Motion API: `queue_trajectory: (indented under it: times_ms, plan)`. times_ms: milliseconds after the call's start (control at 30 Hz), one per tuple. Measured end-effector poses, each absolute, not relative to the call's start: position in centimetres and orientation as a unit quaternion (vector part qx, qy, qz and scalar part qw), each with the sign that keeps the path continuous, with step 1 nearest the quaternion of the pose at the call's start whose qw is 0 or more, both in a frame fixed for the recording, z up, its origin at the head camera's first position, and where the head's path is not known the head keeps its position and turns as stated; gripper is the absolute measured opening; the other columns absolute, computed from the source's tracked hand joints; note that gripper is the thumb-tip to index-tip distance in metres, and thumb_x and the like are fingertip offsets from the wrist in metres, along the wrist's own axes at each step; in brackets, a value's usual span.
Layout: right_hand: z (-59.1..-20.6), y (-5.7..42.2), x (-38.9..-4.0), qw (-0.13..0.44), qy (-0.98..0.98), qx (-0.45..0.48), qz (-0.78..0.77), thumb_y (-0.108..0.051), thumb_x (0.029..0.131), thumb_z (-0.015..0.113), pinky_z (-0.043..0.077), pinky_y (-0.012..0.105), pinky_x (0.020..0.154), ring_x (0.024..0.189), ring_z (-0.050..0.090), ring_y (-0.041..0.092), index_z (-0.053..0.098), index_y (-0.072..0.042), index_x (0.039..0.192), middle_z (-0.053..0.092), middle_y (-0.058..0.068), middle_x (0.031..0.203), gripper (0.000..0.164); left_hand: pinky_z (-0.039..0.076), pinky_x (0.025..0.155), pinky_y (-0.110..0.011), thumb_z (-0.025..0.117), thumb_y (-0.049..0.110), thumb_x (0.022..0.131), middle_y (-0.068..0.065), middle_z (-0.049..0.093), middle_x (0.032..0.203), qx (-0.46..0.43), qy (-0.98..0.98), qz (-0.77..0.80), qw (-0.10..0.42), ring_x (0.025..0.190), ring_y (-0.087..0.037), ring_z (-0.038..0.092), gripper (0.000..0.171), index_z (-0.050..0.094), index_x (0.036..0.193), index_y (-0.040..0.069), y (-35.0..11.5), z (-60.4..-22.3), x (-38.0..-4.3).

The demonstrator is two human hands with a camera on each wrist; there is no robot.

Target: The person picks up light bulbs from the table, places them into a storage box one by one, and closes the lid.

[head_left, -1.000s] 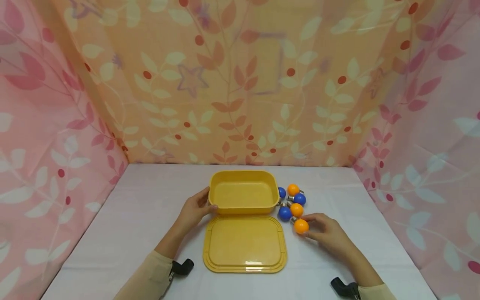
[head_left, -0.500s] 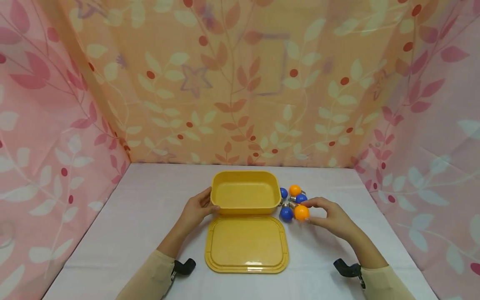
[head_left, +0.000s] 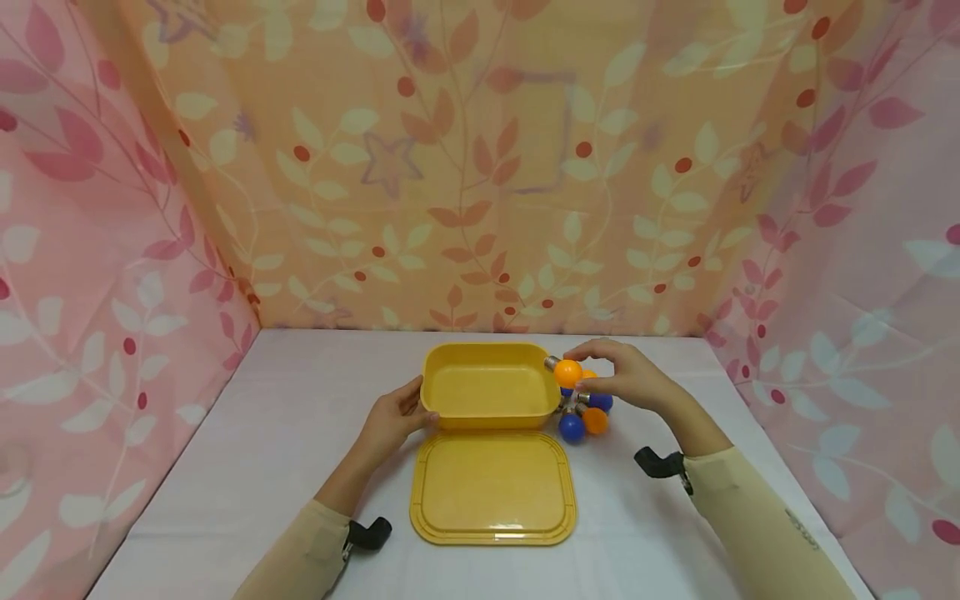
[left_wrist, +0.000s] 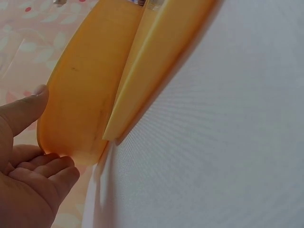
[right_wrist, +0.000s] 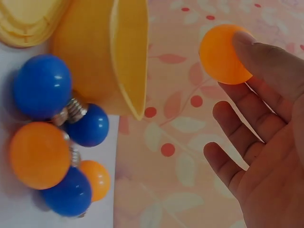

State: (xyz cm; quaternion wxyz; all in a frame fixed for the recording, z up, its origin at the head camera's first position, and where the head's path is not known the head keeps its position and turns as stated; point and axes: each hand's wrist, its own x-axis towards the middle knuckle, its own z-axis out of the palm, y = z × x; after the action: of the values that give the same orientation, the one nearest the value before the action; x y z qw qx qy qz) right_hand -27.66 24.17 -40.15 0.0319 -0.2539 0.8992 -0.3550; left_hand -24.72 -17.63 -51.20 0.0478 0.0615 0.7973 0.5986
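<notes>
1. My right grip (head_left: 633,379) pinches an orange light bulb (head_left: 567,374) near the right rim (head_left: 558,398) of the yellow box (head_left: 487,422).
2. My left grip (head_left: 392,423) clasps the opposite end.
3. I should hold the bulb above the rim.

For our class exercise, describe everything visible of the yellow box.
The yellow box is a rectangular container with rounded corners and smooth walls, probably plastic. It stands open side up on the white cloth, uncovered, with nothing visible inside. The left hand holds its left end, thumb at the near corner. The yellow lid lies in front of it; blue and orange bulbs cluster by its right end. In the head view, the right hand's orange bulb overlaps its right rim; contact is unclear.
</notes>
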Motion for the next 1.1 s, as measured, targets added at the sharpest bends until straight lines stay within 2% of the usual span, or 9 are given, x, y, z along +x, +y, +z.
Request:
queue_trajectory:
  times_ms: [267,400,533,633,733,833,933,1100]
  plan:
    - [-39.0,21.6,-31.3,0.063,0.900,-0.278,-0.329,-0.046,0.086,0.082,0.040,0.067,0.111,0.126,0.056,0.028,0.070,-0.031,0.127,0.066,-0.004,0.126,0.045,0.045,0.111,-0.038,0.083,0.021,0.088,-0.011,0.044,0.160,0.047,0.810,0.584,0.038,0.144,-0.025,0.047,0.085,0.036,0.159,0.007,-17.8,-51.3,-24.4]
    - [-38.8,20.3,-33.1,0.078,0.890,-0.303,-0.333,-0.039,0.088,0.082,0.040,0.068,0.111,0.129,0.057,0.029,0.070,-0.027,0.130,0.068,-0.008,0.128,0.046,0.045,0.112,-0.038,0.084,0.024,0.087,-0.008,0.045,0.159,0.041,0.810,0.583,0.038,0.144,-0.024,0.048,0.087,0.038,0.159,0.009,-17.8,-51.5,-24.3]
    - [-38.6,18.9,-34.7,0.108,0.872,-0.338,-0.338,-0.030,0.093,0.078,0.036,0.067,0.115,0.138,0.052,0.025,0.068,-0.032,0.134,0.066,-0.012,0.136,0.043,0.045,0.112,-0.039,0.085,0.029,0.084,-0.007,0.045,0.159,0.044,0.814,0.579,0.034,0.144,-0.024,0.048,0.089,0.039,0.158,0.010,-17.8,-51.6,-24.2]
    - [-38.3,17.7,-35.7,0.118,0.872,-0.348,-0.323,-0.025,0.093,0.077,0.037,0.063,0.117,0.138,0.051,0.021,0.069,-0.034,0.134,0.065,-0.012,0.138,0.042,0.045,0.112,-0.038,0.086,0.033,0.083,-0.007,0.046,0.159,0.045,0.818,0.572,0.031,0.143,-0.024,0.048,0.090,0.040,0.158,0.011,-17.9,-51.7,-24.3]
    - [-38.2,16.6,-36.5,0.116,0.884,-0.341,-0.297,-0.025,0.092,0.079,0.040,0.061,0.115,0.136,0.051,0.025,0.071,-0.032,0.131,0.064,-0.006,0.139,0.040,0.046,0.111,-0.038,0.086,0.035,0.082,-0.006,0.047,0.158,0.046,0.821,0.568,0.028,0.143,-0.023,0.049,0.091,0.040,0.157,0.011,-18.0,-51.8,-24.4]
    - [-38.1,15.4,-37.2,0.124,0.890,-0.338,-0.278,-0.026,0.092,0.078,0.039,0.061,0.116,0.142,0.046,0.031,0.071,-0.029,0.132,0.058,0.001,0.147,0.041,0.046,0.112,-0.040,0.086,0.038,0.082,-0.006,0.047,0.158,0.052,0.825,0.563,0.024,0.142,-0.023,0.050,0.092,0.041,0.157,0.011,-18.0,-51.8,-24.5]
    - [-38.5,14.3,-37.8,0.138,0.881,-0.351,-0.285,-0.022,0.093,0.076,0.037,0.059,0.118,0.144,0.044,0.030,0.070,-0.026,0.132,0.058,0.004,0.148,0.040,0.046,0.113,-0.041,0.086,0.041,0.081,-0.004,0.048,0.157,0.060,0.825,0.561,0.023,0.141,-0.022,0.050,0.092,0.041,0.157,0.013,-18.0,-51.7,-24.6]
    - [-39.4,12.2,-38.6,0.147,0.871,-0.380,-0.275,-0.012,0.093,0.075,0.037,0.051,0.121,0.139,0.051,0.023,0.070,-0.022,0.132,0.066,-0.003,0.137,0.040,0.045,0.113,-0.042,0.086,0.042,0.082,-0.004,0.048,0.157,0.063,0.824,0.562,0.023,0.142,-0.023,0.049,0.091,0.042,0.157,0.014,-18.0,-51.6,-24.5]
